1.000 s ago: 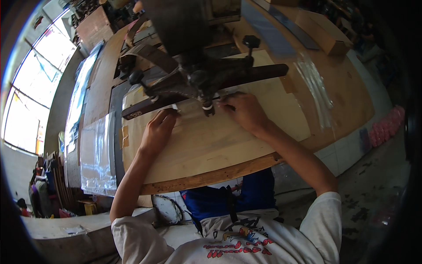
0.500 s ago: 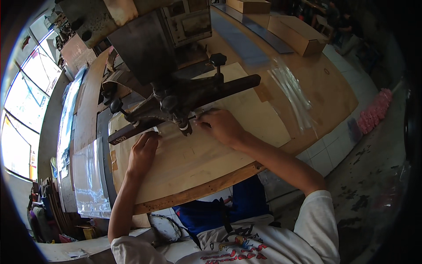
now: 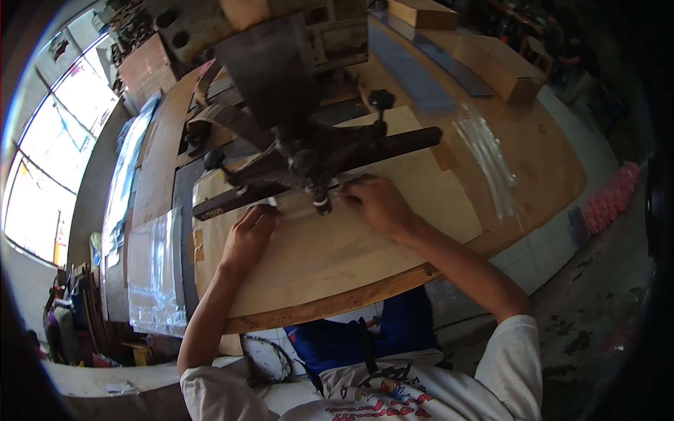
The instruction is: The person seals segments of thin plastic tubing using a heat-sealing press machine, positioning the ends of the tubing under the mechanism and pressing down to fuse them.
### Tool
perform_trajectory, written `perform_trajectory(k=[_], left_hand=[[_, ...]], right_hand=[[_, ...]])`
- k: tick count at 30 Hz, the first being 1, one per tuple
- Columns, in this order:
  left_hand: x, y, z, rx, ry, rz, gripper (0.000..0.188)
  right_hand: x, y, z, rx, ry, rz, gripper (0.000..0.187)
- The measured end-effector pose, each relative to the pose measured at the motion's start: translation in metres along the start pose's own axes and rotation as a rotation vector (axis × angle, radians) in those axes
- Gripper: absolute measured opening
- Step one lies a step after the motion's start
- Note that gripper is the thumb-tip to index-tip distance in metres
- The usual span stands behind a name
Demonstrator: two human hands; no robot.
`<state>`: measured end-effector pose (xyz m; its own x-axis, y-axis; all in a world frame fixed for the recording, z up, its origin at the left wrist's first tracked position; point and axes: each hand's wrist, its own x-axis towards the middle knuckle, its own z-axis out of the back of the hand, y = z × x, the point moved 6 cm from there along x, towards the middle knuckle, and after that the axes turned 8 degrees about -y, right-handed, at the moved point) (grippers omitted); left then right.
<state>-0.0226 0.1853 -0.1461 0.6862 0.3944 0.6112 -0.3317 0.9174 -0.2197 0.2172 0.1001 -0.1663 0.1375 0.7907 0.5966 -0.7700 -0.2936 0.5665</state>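
A long dark metal bar (image 3: 393,146) hangs on the press head (image 3: 305,158) of a machine, low over a pale sheet (image 3: 330,263) on the worktable. My left hand (image 3: 250,237) is closed at the near side of the bar's left half, fingers pinched downward. A small whitish, shiny bit shows by its fingertips; what it belongs to is unclear. My right hand (image 3: 381,205) is also closed, right of the press head's centre, its fingertips close to the bar. The bar and my own fingers hide what either hand pinches.
Clear plastic strips (image 3: 488,165) lie on the table at right, with cardboard boxes (image 3: 500,67) behind. At left rests a stack of clear plastic sheets (image 3: 156,274). Black knobs (image 3: 381,99) stick up from the press. A pink bundle (image 3: 612,198) sits beyond the table's right edge.
The whole view has shifted, so the scene sits farther right in the picture. Both hands stay pinched at about the same places beside the bar.
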Motion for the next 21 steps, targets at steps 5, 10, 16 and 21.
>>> perform_trajectory(k=[5, 10, 16, 21], left_hand=[[-0.0025, 0.0053, -0.0061, -0.012, 0.048, -0.001, 0.020], [-0.0038, 0.0054, -0.0042, -0.021, 0.041, 0.016, 0.022], [-0.0075, 0.0076, -0.0044, -0.018, 0.033, -0.004, 0.023], [-0.0053, 0.0038, -0.0052, -0.003, 0.013, -0.014, 0.021]], right_hand=[[0.0044, 0.0063, 0.0078, -0.013, 0.015, 0.024, 0.014], [0.0043, 0.0055, 0.0049, 0.022, 0.001, -0.011, 0.013], [0.0025, 0.0054, 0.0033, -0.016, 0.006, -0.008, 0.013], [0.0011, 0.0040, 0.0038, -0.013, 0.021, 0.011, 0.013]])
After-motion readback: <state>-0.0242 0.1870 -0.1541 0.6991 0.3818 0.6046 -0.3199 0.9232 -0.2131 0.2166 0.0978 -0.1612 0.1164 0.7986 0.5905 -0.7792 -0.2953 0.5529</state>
